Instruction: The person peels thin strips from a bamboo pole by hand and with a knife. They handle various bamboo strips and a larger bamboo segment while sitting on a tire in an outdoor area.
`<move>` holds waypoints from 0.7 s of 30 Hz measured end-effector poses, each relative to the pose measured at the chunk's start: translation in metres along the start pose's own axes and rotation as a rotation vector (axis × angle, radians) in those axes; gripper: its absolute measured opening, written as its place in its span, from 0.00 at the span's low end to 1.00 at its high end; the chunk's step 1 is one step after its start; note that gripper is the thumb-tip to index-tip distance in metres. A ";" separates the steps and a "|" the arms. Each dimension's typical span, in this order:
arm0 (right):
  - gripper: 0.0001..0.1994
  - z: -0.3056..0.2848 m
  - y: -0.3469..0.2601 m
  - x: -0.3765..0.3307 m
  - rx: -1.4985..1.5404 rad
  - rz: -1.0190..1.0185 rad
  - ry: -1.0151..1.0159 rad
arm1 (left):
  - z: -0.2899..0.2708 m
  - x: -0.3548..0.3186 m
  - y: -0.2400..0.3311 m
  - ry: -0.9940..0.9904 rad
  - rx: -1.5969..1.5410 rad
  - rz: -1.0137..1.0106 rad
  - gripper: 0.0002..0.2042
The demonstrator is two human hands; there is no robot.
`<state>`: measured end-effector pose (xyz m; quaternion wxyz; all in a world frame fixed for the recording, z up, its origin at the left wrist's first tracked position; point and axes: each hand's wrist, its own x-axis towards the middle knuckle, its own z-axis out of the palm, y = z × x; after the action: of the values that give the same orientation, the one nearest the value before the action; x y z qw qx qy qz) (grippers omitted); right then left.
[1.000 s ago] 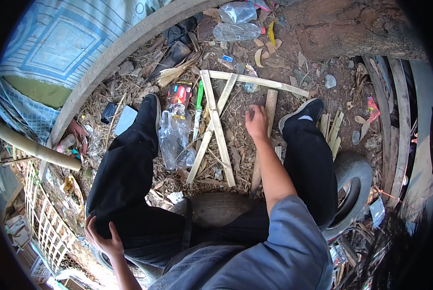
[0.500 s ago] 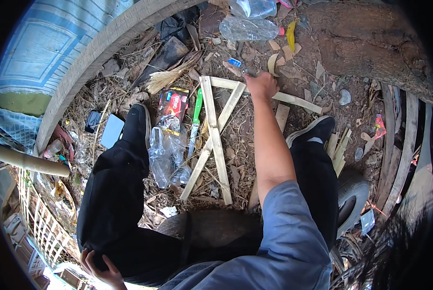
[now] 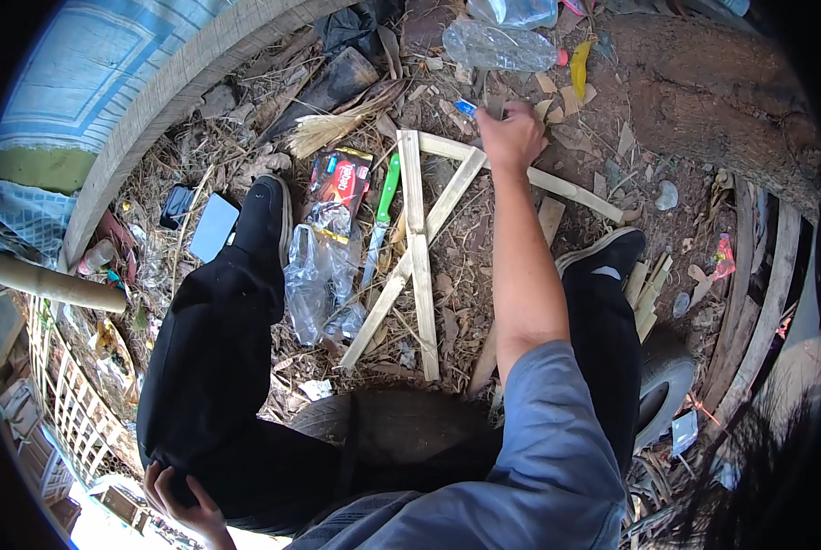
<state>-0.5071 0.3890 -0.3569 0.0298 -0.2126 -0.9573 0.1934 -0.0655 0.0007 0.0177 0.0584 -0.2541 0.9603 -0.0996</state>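
My right hand point(image 3: 513, 137) reaches forward over the ground, fingers closed around a small greyish piece that I cannot make out. A small blue scrap point(image 3: 465, 107) lies just left of its fingertips. Beneath and beside the wrist are thin pale wooden strips point(image 3: 413, 183): two cross each other, and another strip point(image 3: 575, 191) runs off to the right. A knife with a green handle point(image 3: 389, 188) lies left of the crossed strips. My left hand point(image 3: 188, 502) rests against my left knee at the lower left, fingers apart, apparently holding nothing.
A red and black packet point(image 3: 341, 183) and a clear plastic bag point(image 3: 311, 284) lie by my left shoe. Clear bottle point(image 3: 502, 46) and tree trunk point(image 3: 713, 92) are at the far side. Tyres point(image 3: 662, 385), a curved wooden rim point(image 3: 172, 101) and more strips point(image 3: 650, 293) surround me.
The view has shifted a little, moving the ground items right and upward. My right hand has moved slightly farther out, and the greyish piece now sticks up from its fingers. The left hand stays put.
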 end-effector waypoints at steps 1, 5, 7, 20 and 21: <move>0.25 -0.004 -0.001 0.008 0.069 -0.036 0.150 | -0.001 -0.001 -0.001 -0.004 -0.001 0.002 0.11; 0.24 -0.030 -0.002 0.047 0.183 0.007 0.298 | 0.002 -0.003 -0.009 0.009 0.001 0.010 0.11; 0.24 -0.036 0.010 0.056 0.192 0.036 0.279 | 0.004 -0.003 -0.011 0.012 -0.007 0.015 0.12; 0.16 -0.026 0.029 0.025 -0.208 -0.782 -0.491 | 0.004 -0.001 -0.010 0.049 0.014 0.044 0.13; 0.15 -0.027 0.028 0.026 -0.257 -0.831 -0.488 | 0.004 -0.002 -0.010 0.047 0.012 0.041 0.13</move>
<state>-0.5159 0.4323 -0.3435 -0.1470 0.2363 -0.9563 0.0896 -0.0589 -0.0074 0.0157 0.0395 -0.2316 0.9657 -0.1103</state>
